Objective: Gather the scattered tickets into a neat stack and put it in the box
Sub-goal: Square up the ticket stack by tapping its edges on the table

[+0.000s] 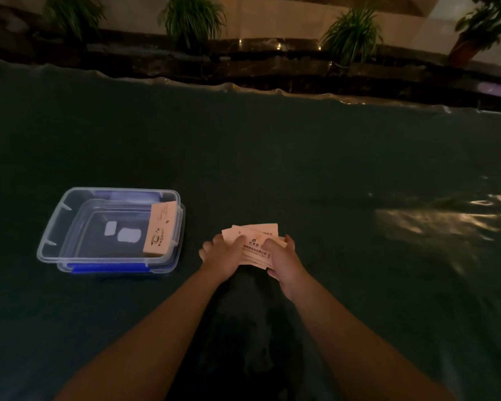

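On the dark green cloth [301, 157], a fanned bundle of tickets [255, 241] is pressed between the left hand [219, 254] and the right hand [282, 257], fingers curled closed on its edges. Squaring is judged unfinished. One earlier stack [159, 228] is seen leaning inside the open clear box [52, 224] nearby. No loose tickets are seen elsewhere; transfer remains.

Single head-worn wide-angle view, looking forward and steeply down along both forearms onto the dark green bench [272, 157]. The hands sit near, low of centre; the bench's far edge and a row of potted plants [350, 33] curve across the top.
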Motion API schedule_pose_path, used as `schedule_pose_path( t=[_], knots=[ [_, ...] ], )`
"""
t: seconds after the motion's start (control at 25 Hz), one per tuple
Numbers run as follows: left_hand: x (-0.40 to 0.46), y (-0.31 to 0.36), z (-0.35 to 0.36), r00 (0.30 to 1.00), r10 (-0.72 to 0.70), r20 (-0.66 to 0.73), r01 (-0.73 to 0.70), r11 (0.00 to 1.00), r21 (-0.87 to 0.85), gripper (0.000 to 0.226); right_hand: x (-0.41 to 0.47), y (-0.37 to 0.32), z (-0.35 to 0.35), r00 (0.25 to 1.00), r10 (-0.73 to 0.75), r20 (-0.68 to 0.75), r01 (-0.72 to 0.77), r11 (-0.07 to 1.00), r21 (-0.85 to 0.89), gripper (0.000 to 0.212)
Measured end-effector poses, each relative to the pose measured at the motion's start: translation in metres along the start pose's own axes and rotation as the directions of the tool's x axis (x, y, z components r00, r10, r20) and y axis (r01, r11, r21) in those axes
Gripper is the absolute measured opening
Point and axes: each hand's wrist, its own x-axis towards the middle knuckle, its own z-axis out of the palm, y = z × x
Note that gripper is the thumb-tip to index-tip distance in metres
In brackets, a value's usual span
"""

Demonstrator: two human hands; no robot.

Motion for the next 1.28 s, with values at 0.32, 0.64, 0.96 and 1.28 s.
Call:
schedule_pose_path(
  t=[0.32, 0.64, 0.96, 1.28],
  knots=[
    [0.008, -0.009, -0.021, 0.992, -0.052, 0.113, 0.093, 0.917, -0.387, 0.075, 0.007, -0.004, 0.008, 1.0, 0.001, -0.011, -0.002, 0.999, -0.054, 0.086],
    [0.001, -0.029, -0.042, 0.975, 0.062, 0.214, 0.066, 0.838, -0.542, 0.077, -0.006, 0.009, -0.004, 0.985, 0.042, 0.169, -0.059, 0.994, 0.095, 0.061],
    [-0.016, -0.04, -0.079, 0.898, 0.284, 0.337, -0.14, 0.909, -0.393, 0.071, -0.042, 0.011, -0.023, 0.909, 0.043, 0.415, 0.047, 0.978, -0.204, 0.076],
    [-0.038, -0.024, -0.096, 0.88, 0.336, 0.336, -0.177, 0.888, -0.425, 0.117, -0.068, 0.007, -0.02, 0.803, 0.116, 0.584, 0.013, 0.977, -0.211, 0.073]
  ],
)
